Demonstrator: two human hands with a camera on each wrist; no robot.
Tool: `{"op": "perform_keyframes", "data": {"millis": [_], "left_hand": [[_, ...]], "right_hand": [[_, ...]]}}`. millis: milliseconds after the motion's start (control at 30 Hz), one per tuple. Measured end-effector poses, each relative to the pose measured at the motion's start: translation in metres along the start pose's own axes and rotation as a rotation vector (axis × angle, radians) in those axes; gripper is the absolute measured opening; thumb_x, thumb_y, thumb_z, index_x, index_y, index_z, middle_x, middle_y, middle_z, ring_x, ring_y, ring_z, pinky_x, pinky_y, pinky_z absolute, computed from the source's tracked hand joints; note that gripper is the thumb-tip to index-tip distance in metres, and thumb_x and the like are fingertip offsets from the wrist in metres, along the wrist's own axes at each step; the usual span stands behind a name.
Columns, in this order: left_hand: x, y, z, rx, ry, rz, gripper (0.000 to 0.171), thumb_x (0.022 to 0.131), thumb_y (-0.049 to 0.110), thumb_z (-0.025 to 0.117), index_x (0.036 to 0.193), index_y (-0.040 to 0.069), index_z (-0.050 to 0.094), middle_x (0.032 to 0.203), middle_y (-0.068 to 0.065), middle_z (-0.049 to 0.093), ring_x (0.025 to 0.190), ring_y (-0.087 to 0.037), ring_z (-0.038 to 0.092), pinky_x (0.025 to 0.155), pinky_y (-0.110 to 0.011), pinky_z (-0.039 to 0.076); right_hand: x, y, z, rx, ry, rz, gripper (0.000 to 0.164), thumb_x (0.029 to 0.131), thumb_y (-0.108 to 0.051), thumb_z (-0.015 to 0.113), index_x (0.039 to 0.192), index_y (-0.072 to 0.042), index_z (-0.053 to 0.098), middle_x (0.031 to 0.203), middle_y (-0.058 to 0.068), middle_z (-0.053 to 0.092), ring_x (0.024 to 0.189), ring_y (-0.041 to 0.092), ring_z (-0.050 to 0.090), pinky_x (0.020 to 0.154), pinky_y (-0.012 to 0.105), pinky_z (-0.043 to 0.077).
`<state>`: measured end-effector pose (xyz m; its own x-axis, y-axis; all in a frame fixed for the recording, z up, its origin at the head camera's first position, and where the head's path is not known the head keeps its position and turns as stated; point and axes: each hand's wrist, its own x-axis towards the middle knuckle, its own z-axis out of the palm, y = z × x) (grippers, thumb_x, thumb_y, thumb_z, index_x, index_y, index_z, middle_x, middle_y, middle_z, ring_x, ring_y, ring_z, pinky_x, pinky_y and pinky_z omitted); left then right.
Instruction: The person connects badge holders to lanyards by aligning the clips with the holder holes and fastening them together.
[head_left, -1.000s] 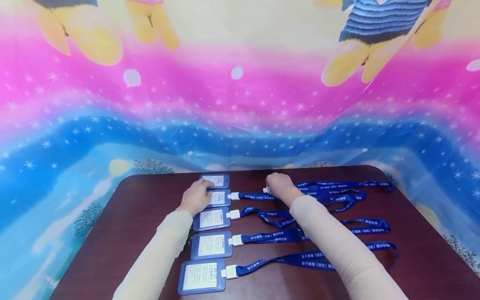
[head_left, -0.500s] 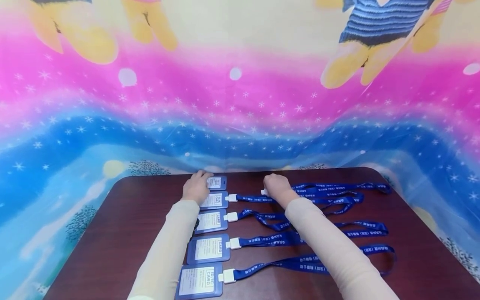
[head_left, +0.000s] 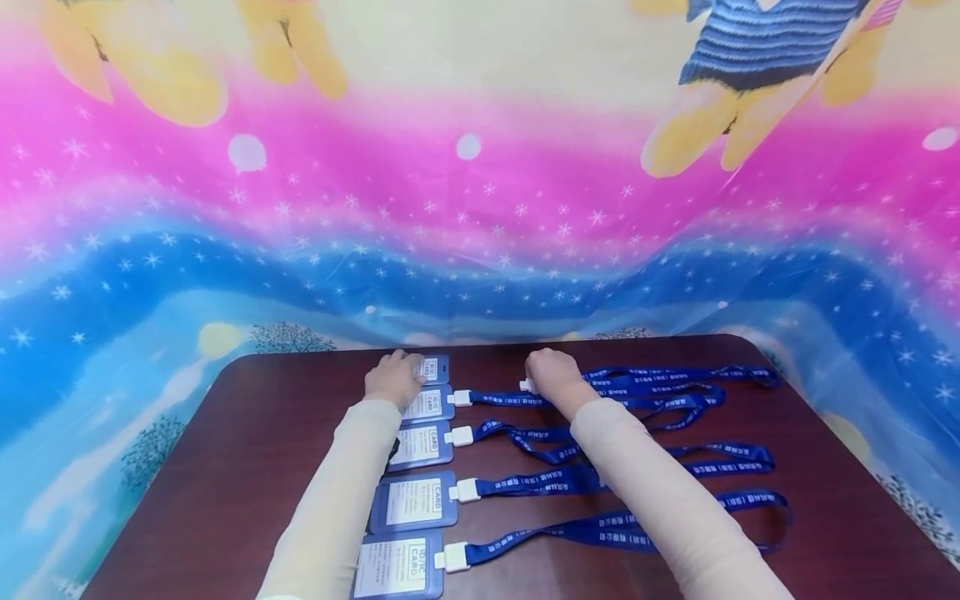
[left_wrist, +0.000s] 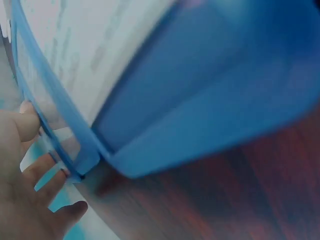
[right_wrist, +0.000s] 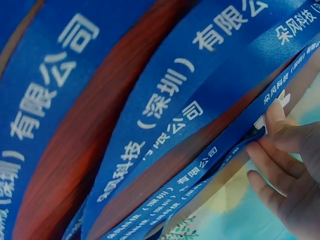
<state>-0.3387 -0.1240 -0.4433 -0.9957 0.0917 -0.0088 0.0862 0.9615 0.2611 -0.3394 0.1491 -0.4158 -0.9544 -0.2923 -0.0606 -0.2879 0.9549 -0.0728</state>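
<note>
My left hand (head_left: 392,377) is at the left end of the farthest blue ID card holder (head_left: 438,369). In the left wrist view, its thumb and fingers pinch that holder's edge (left_wrist: 36,100). No strap is joined to this holder. Across a gap to the right, my right hand (head_left: 555,375) pinches the white clip (head_left: 527,386) of the farthest blue lanyard (head_left: 637,383). The right wrist view shows thumb and forefinger on the clip (right_wrist: 286,99), with the printed strap (right_wrist: 200,172) trailing from it.
Nearer me, several ID card holders (head_left: 412,504) lie in a column, each clipped to a blue lanyard (head_left: 525,483) stretching right. The dark red table (head_left: 247,467) ends at a colourful cloth backdrop (head_left: 480,233). My right sleeve (head_left: 667,492) crosses over the straps.
My left hand has gone from over the second holder to the farthest holder's left end and now grips it. My right hand keeps its hold on the clip; the head view has shifted slightly.
</note>
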Motion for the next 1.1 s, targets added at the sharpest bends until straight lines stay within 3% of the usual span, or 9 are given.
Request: {"op": "perform_keyframes", "data": {"millis": [300, 467, 600, 867, 1100], "left_hand": [[-0.001, 0.002, -0.004, 0.026, 0.024, -0.035, 0.047, 0.094, 0.029, 0.069, 0.138, 0.015, 0.059, 0.136, -0.016, 0.056, 0.119, -0.036, 0.055, 0.089, -0.054, 0.051], [-0.001, 0.002, -0.003, -0.019, 0.036, -0.071, 0.047, 0.093, 0.029, 0.071, 0.137, 0.016, 0.061, 0.137, -0.016, 0.055, 0.120, -0.036, 0.054, 0.090, -0.054, 0.051], [-0.004, 0.002, -0.004, -0.034, 0.029, -0.088, 0.047, 0.094, 0.028, 0.069, 0.138, 0.016, 0.059, 0.141, -0.016, 0.053, 0.124, -0.036, 0.052, 0.092, -0.054, 0.050], [-0.006, 0.004, -0.003, -0.023, 0.030, -0.090, 0.046, 0.095, 0.028, 0.068, 0.139, 0.015, 0.059, 0.143, -0.017, 0.051, 0.124, -0.036, 0.052, 0.091, -0.055, 0.050], [-0.006, 0.004, -0.002, -0.005, 0.039, -0.083, 0.046, 0.094, 0.028, 0.069, 0.138, 0.015, 0.060, 0.142, -0.017, 0.052, 0.123, -0.037, 0.052, 0.090, -0.056, 0.050]], "right_hand": [[-0.001, 0.006, -0.002, 0.051, -0.056, 0.000, 0.004, 0.088, -0.010, 0.074, 0.090, -0.010, 0.071, 0.093, 0.004, 0.067, 0.079, 0.019, 0.060, 0.070, 0.038, 0.053], [0.002, 0.001, -0.002, 0.083, -0.060, -0.002, 0.014, 0.092, -0.016, 0.072, 0.103, -0.008, 0.073, 0.100, 0.006, 0.069, 0.083, 0.020, 0.063, 0.077, 0.041, 0.055], [0.010, -0.014, -0.004, 0.069, -0.079, -0.010, 0.010, 0.093, -0.018, 0.071, 0.099, -0.011, 0.073, 0.095, 0.003, 0.068, 0.079, 0.017, 0.061, 0.074, 0.039, 0.054], [0.039, -0.055, -0.004, -0.068, -0.070, -0.083, 0.010, 0.097, -0.020, 0.065, 0.094, -0.012, 0.070, 0.083, 0.001, 0.065, 0.073, 0.017, 0.058, 0.070, 0.036, 0.053], [0.055, -0.082, -0.002, -0.152, -0.016, -0.127, 0.016, 0.098, -0.024, 0.062, 0.098, -0.011, 0.072, 0.091, 0.004, 0.068, 0.081, 0.018, 0.062, 0.077, 0.036, 0.055]]}}
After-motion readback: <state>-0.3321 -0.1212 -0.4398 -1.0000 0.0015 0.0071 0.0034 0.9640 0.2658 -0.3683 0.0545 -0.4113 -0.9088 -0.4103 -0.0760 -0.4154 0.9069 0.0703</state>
